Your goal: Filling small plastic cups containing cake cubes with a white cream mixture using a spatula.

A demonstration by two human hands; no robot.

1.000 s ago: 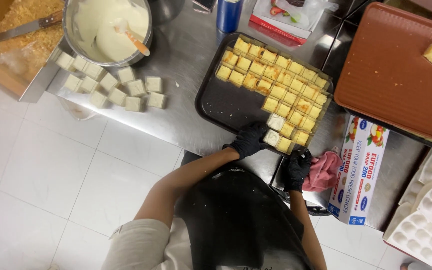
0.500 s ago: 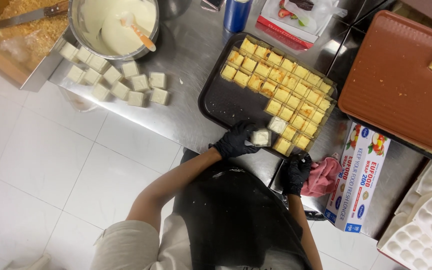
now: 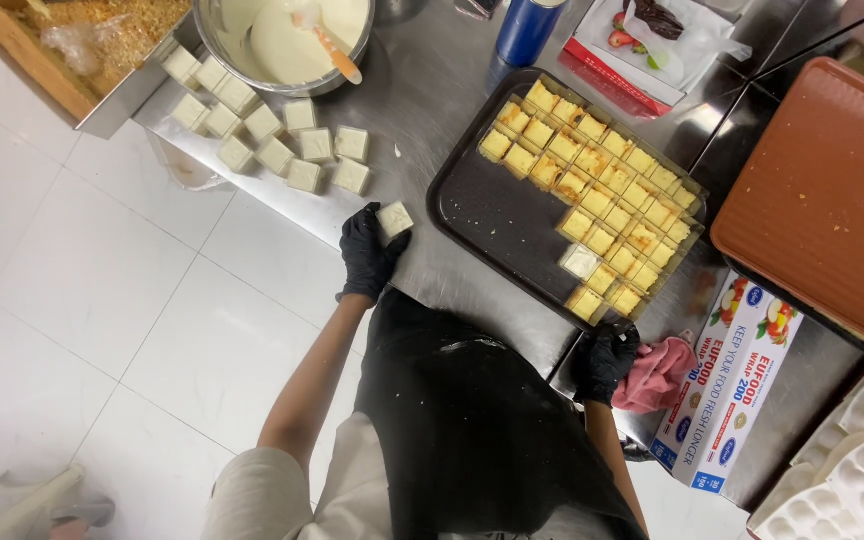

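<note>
The gloved left hand pinches a pale cake cube over the steel worktop beside the dark tray (right hand, grip clenched, braces at the edge).

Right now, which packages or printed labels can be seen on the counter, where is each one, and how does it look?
Food wrap box: long carton, white and blue with small fruit pictures, right of the pink cloth, by the right hand.
Blue can: cylinder at the top edge, above the black tray.
Red and white packet: flat, under clear plastic, right of the can.
No screens or signs.
</note>
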